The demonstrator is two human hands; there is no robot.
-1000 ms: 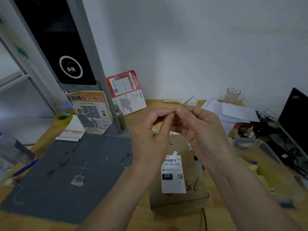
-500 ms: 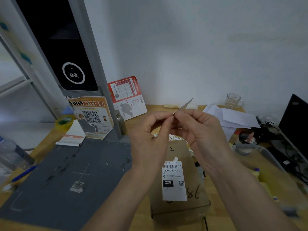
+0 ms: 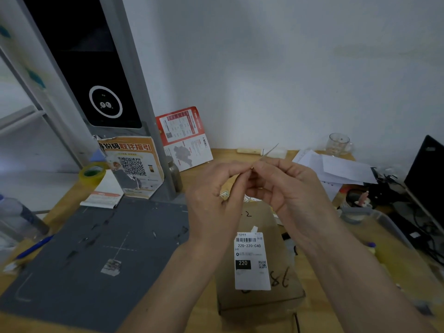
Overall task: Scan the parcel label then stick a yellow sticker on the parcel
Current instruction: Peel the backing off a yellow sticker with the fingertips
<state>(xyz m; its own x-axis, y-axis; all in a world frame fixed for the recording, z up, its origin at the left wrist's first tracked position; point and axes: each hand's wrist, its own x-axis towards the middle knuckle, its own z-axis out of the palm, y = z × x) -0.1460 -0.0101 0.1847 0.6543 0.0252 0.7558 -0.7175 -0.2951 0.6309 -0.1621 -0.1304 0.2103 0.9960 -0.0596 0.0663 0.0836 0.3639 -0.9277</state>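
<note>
At frame centre, left hand (image 3: 213,203) and right hand (image 3: 288,191) pinch a thin sticker sheet (image 3: 270,150) between fingertips, its long axis slanting up-right. The parcel (image 3: 260,296) lies directly below, lower centre, label (image 3: 251,260) up. Both hands about equally near.

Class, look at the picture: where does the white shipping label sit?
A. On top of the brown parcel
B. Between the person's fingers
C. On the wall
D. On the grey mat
A: the white label lies flat on the top of the brown parcel, below both raised hands.
</note>
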